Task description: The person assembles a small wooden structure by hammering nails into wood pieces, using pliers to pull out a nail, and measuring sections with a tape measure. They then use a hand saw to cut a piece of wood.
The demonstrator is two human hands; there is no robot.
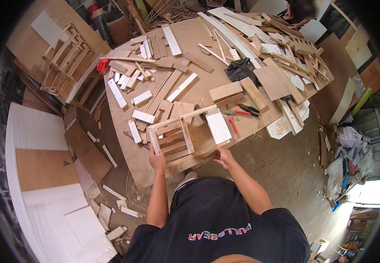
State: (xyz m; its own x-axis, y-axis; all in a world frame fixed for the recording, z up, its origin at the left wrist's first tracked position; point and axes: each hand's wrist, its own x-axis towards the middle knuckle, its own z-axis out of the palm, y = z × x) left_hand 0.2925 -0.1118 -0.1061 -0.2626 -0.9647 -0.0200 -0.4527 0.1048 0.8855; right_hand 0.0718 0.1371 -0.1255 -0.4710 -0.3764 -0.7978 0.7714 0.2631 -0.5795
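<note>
At the near edge of the workbench sits a wooden frame (185,127) of thin strips, with a crossbar and several slats visible within its left part. A white board (218,126) lies across its right end. My left hand (157,161) is closed around the frame's near left corner, thumb up along the end strip. At the near right end, my right hand (225,158) holds the near rail, its fingers curled and partly hidden. Right of the frame lie pliers with red and black handles (248,110) and another red-handled tool (233,126).
The workbench (133,118) carries scattered wood offcuts, white blocks (182,87), a black plastic bag (241,71) and a heap of strips (293,57) at the far right. Slatted frames (65,61) stand at left. Scraps litter the floor. Another person (302,13) is at the far right.
</note>
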